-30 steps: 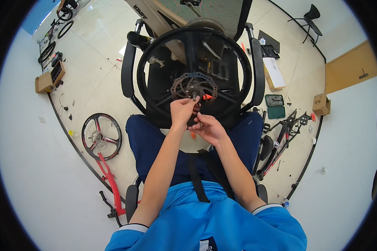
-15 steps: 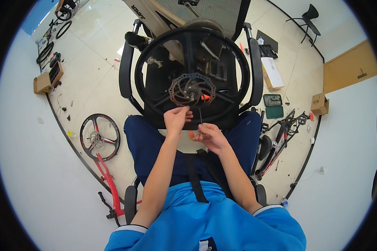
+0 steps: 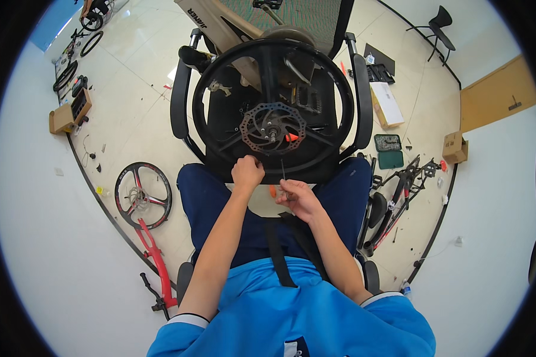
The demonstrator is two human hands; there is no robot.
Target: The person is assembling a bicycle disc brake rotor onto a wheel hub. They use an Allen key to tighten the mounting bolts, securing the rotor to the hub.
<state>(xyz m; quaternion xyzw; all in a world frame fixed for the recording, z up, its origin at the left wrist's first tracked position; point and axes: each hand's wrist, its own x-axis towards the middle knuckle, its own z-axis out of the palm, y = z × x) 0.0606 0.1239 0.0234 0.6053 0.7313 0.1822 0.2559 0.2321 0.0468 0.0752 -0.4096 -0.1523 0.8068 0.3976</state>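
A black bicycle wheel (image 3: 346, 107) lies flat across an office chair seat in front of me, with a brake disc (image 3: 249, 138) around its hub (image 3: 273, 134). My left hand (image 3: 248, 172) is closed at the wheel's near rim, left of the middle; what its fingers pinch, if anything, is too small to make out. Beside it, my right hand (image 3: 301, 199) grips a slim metal hex key (image 3: 283, 169). The shaft points away from me toward the disc, its tip apart from the hub. My fingers partly cover the tool's near end.
Under the wheel rest a pedal (image 3: 307, 98), a small silver part (image 3: 220, 88) and an orange-red piece (image 3: 292, 137). A pale bike frame (image 3: 229, 30) leans behind. Armrests (image 3: 179, 101) flank the wheel. On the floor lie another wheel (image 3: 120, 193), a dark frame (image 3: 399, 199) and a green toolbox (image 3: 390, 159).
My left hand has drawn slightly back and left from the disc, its fingers curling in. My right hand has turned a little, still holding the hex key. The wheel stays in place.
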